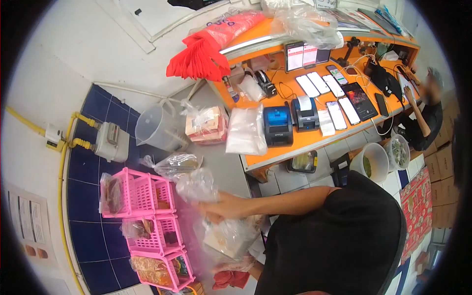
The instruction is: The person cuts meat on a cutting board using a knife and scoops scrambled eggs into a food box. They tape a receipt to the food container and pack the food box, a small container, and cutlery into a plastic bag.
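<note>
My right hand reaches in from the right, blurred, with its fingers closed on thin clear plastic. Part of this clear plastic bag stands up beyond the fingers. Just below the hand is a clear bag with a pale, box-like item inside. My left hand shows only in small part at the lower edge of that bag, its fingers hidden by plastic and my black shirt. Pink baskets holding bagged food stand left of my hands. A red cloth-like item lies below the bag.
A clear jug, bagged boxes and a stack of clear bags stand beyond. Printers, phones and a monitor occupy the orange desk. A person sits at the far right, near tubs.
</note>
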Demonstrator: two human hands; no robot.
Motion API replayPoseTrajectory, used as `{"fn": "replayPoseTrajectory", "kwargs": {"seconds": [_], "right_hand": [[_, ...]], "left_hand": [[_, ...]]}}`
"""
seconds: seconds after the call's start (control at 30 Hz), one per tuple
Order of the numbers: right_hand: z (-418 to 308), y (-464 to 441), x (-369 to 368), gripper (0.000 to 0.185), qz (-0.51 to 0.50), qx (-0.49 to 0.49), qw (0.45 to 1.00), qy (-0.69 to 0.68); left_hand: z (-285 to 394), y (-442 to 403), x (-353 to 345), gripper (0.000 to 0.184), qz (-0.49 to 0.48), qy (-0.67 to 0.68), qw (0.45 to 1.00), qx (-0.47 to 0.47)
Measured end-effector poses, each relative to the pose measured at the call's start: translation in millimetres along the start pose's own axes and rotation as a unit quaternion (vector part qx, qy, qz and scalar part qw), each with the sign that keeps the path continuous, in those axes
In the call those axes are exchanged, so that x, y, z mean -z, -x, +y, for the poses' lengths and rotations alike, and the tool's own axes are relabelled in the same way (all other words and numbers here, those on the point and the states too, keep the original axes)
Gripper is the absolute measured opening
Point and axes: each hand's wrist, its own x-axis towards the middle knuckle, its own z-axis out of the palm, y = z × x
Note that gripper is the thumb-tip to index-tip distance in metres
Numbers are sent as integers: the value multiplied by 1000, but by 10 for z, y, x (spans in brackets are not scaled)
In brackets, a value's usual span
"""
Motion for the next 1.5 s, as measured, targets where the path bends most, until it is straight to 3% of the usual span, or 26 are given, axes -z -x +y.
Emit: {"fn": "replayPoseTrajectory", "kwargs": {"seconds": [0.07,0.1,0.17,0.3,0.33,0.4,0.47,0.53,0.57,0.63,0.67,0.7,0.83,0.87,0.93,0.97,1.0,1.07,1.17,1.2,1.27,1.33,1.4,1.43,1.47,1.5], "right_hand": [[57,71,-71,35,-225,18,973,-40],[63,75,-99,35,-229,20,972,-39],[-71,141,-145,33,-444,-90,890,-46],[-10,-31,119,32,-447,-68,882,132],[53,-69,188,32,-312,127,932,135],[293,-175,314,32,-163,313,926,137],[739,-353,353,36,-52,-44,973,219],[1412,-586,304,37,-100,-46,965,238],[1626,-568,200,37,-130,-47,960,245],[1983,-458,16,39,-145,1,966,215],[2061,-422,-47,44,-135,49,974,176],[1985,-385,-140,47,-110,80,983,122],[2402,-531,29,53,-186,-101,974,78],[2432,-501,109,58,-204,-114,972,11],[1839,-424,27,62,-263,-66,951,146],[1923,-464,79,62,-234,-119,961,83],[1727,-463,-48,61,-222,-164,954,120],[1644,-671,62,51,-234,-117,952,159],[1228,-836,-515,50,-209,75,942,254],[1091,-778,-915,50,-226,75,937,258],[1012,-538,-1808,45,-334,137,894,267],[1323,-343,-2646,32,-480,116,787,370],[1951,116,-3429,23,-562,120,739,351],[2434,227,-3721,19,-592,256,678,354],[3040,452,-4288,17,-640,410,539,363],[3388,534,-4485,16,-623,445,477,431]], "left_hand": [[-28,11,-56,69,-9,13,1000,-16],[-27,10,-86,69,-12,17,1000,-24],[-48,54,-118,70,-15,35,999,-38],[-86,116,-226,71,-24,87,993,-71],[-74,137,-252,72,-27,101,991,-85],[-60,197,-265,73,-35,162,980,-112],[-11,199,-153,73,-44,220,967,-125],[-8,81,249,70,-36,195,972,-126],[-29,67,359,67,35,-97,972,-211],[-40,144,312,64,122,-371,877,-278],[-35,255,68,60,75,-452,823,-336],[-57,344,-153,58,39,-526,759,-382],[-279,64,-69,51,69,-530,663,-525],[-524,-85,98,47,140,-578,604,-530],[-163,-36,-124,42,104,-682,653,-312],[-569,-258,150,38,122,-581,674,-440],[-807,-490,302,43,65,-447,835,-314],[-1049,-919,264,49,15,-252,943,-217],[-1205,-1105,81,34,-134,231,847,-460],[-1041,-982,98,53,-295,360,768,-439],[-949,-870,234,73,-443,464,648,-410],[-1210,-1145,246,58,-280,55,801,-526],[-1243,-1204,125,54,-278,129,846,-436],[-1261,-1259,49,52,-299,187,845,-401],[-1113,-1301,-18,50,-333,250,827,-379],[-1140,-1305,-119,49,-357,298,813,-351]]}}
